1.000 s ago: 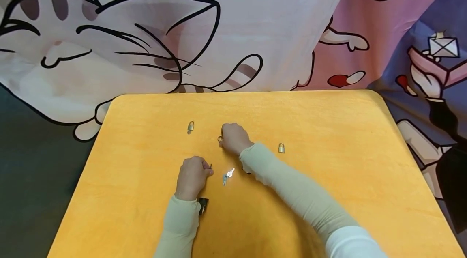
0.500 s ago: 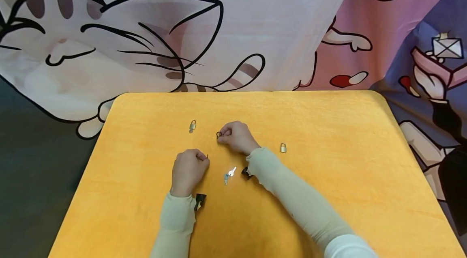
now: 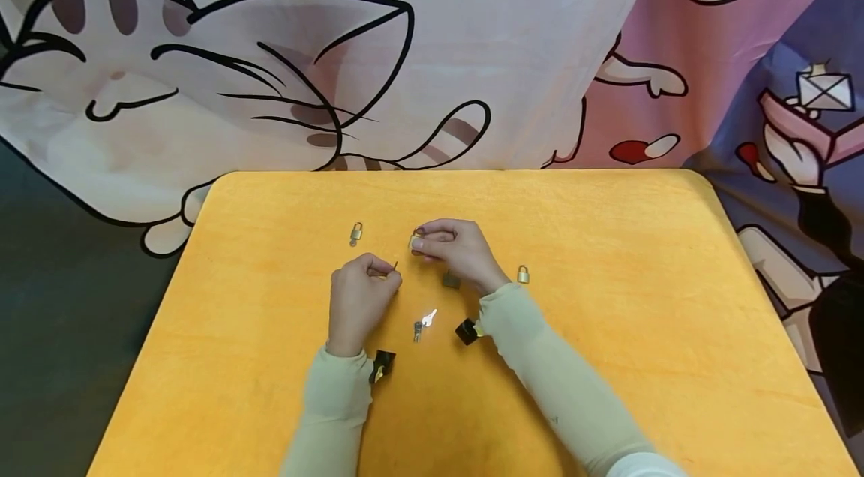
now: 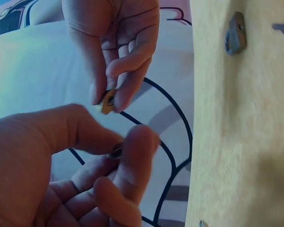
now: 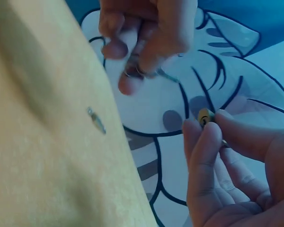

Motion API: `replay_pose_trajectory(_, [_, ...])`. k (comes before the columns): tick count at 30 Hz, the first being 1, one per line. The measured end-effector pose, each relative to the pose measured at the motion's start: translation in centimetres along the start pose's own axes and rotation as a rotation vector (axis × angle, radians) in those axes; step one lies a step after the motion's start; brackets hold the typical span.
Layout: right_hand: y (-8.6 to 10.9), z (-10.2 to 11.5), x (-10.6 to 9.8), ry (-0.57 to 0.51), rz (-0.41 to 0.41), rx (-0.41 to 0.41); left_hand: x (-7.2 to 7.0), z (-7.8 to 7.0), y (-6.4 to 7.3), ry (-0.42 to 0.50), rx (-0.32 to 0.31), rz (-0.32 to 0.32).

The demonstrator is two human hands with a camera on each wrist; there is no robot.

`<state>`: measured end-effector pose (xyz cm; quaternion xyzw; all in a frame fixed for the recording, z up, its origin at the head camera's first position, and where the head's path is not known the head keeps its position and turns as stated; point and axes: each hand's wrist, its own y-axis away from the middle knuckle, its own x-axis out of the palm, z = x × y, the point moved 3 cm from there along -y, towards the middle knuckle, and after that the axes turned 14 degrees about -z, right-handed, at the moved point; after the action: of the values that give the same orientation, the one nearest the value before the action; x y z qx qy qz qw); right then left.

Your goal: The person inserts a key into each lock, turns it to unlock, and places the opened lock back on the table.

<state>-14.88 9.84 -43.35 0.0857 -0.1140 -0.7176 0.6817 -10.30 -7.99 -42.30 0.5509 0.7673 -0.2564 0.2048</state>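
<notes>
My left hand (image 3: 361,301) pinches a small key (image 5: 168,75) between thumb and fingers, its blade sticking out beyond the fingertips. Much of the key's head (image 4: 115,151) is covered by the fingers. To the right and slightly farther back, my right hand (image 3: 462,248) holds a small brass padlock (image 3: 415,241) by thumb and fingertips. The keyhole face of that padlock (image 5: 206,117) shows in the right wrist view. A gap separates key and padlock. Two loose keys (image 3: 424,323) lie on the table below the hands.
On the yellow table (image 3: 607,222), a padlock with a key at its lower end (image 3: 356,234) lies at the back left. Another brass padlock (image 3: 523,274) lies right of the right hand. A printed cat curtain (image 3: 513,49) hangs along the table's far edge.
My right hand has turned and drawn slightly right, bringing more of its padlock into view. The left hand has moved away from me and slightly right with the key, closer to it.
</notes>
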Motion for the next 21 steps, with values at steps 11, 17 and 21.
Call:
replay_pose_trajectory(11, [0.9,-0.1,-0.8,-0.127,-0.084,-0.037,0.8,-1.7,0.3,0.253,-0.001,-0.042])
replay_pose_trajectory(17, [1.1,-0.6,-1.0,-0.165,-0.076,-0.044,1.2,-2.2,0.5,0.238,-0.008,-0.054])
replay_pose_trajectory(21, [1.1,-1.0,-1.0,-0.155,-0.073,-0.038,1.3,-2.3,0.7,0.236,-0.012,-0.064])
